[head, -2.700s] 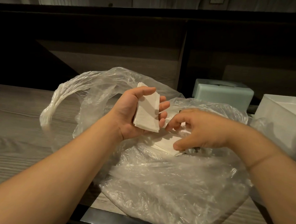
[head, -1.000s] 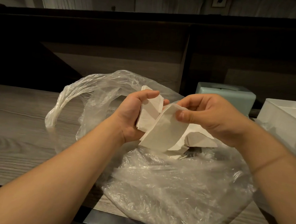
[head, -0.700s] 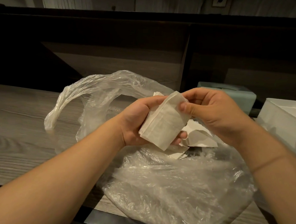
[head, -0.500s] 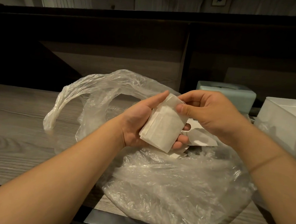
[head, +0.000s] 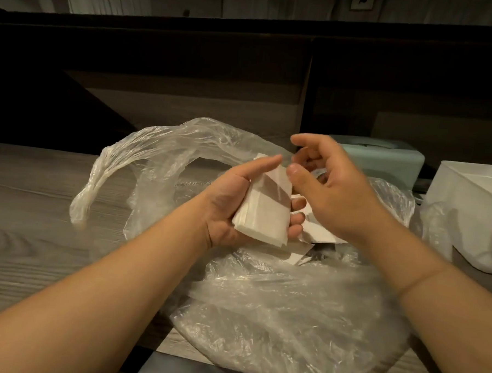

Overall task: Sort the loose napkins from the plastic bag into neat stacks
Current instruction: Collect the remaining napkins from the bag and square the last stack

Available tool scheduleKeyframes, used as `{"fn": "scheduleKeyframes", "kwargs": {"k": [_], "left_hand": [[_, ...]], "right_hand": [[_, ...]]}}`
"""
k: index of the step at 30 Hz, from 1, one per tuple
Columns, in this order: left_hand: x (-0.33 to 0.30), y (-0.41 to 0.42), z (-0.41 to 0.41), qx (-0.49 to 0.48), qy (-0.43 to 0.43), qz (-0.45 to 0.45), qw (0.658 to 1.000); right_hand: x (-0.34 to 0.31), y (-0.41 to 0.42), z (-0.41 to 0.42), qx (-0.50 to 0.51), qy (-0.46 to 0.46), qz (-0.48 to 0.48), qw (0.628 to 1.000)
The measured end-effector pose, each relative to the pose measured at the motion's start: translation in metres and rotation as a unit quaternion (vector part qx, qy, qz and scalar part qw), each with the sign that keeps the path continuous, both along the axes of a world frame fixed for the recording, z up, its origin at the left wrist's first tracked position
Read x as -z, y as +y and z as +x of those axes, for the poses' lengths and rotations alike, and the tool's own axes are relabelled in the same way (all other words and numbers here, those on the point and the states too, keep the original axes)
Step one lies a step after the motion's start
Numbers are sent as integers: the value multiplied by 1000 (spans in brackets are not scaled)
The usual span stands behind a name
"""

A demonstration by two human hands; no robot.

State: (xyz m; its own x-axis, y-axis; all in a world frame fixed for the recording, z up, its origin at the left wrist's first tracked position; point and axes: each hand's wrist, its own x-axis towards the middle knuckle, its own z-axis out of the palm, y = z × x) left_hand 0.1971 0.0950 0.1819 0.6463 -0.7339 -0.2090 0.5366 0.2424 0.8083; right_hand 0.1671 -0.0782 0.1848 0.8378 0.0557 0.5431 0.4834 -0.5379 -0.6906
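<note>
A clear plastic bag [head: 275,316] sprawls on the wooden counter [head: 23,217] beneath both hands. The left hand [head: 235,203] cradles a napkin stack [head: 263,213], thumb and fingers curled round its edges. The right hand [head: 333,185] hovers just beside it, fingers loosely spread, holding nothing. Loose napkins [head: 319,233] lie under those fingers, in the bag's mouth.

Napkin stack [head: 263,213] in left hand [head: 232,202] over bag [head: 289,317]; boxes [head: 383,162] behind, right.
</note>
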Motion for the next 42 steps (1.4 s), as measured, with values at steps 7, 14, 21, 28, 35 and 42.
{"fn": "scheduleKeyframes", "kwargs": {"k": [7,14,21,28,35,42], "left_hand": [[-3,1,6,-38,57,-54,996],[-1,6,12,-38,79,-49,995],[-4,3,10,-60,72,-71,993],[-1,5,13,-74,64,-73,993],[-4,5,10,-94,72,-48,992],[-4,3,10,-108,69,-44,991]], "right_hand": [[14,10,-3,-64,-14,-173,983],[15,15,2,-21,-139,-191,971],[16,15,0,-44,-149,-225,962],[15,15,0,-44,-174,-250,952],[16,16,3,-20,-199,-234,951],[14,12,3,1,-205,-297,933]]}}
